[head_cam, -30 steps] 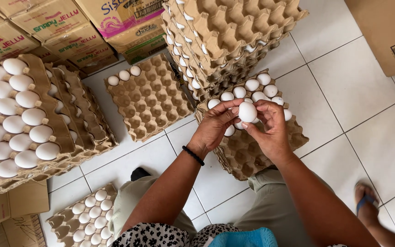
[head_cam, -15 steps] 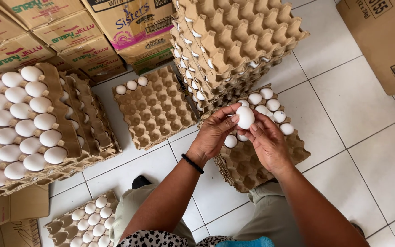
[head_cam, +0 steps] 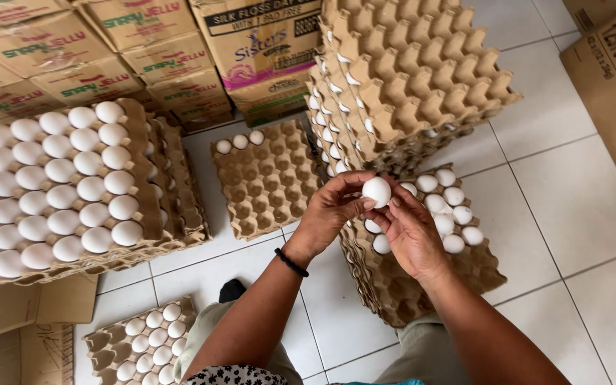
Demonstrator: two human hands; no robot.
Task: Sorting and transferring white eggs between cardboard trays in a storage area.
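Both my hands hold one white egg (head_cam: pixel 376 191) between their fingertips, above a brown cardboard egg tray (head_cam: pixel 422 285) on the tiled floor. My left hand (head_cam: pixel 329 214), with a black band at the wrist, grips the egg from the left. My right hand (head_cam: pixel 411 235) touches it from below and the right. That tray carries several white eggs (head_cam: pixel 450 207) along its far side; the rest of its cups are bare.
A tall stack of empty trays (head_cam: pixel 408 85) stands behind. A nearly empty tray (head_cam: pixel 265 178) holds three eggs. A full stack of eggs (head_cam: pixel 58 185) sits at left, another partly filled tray (head_cam: pixel 137 342) at bottom left. Cardboard boxes (head_cam: pixel 251 43) line the back and a box (head_cam: pixel 614 85) stands at right.
Both hands stay on the same egg over the tray, turning it slightly. The camera view has shifted a little.
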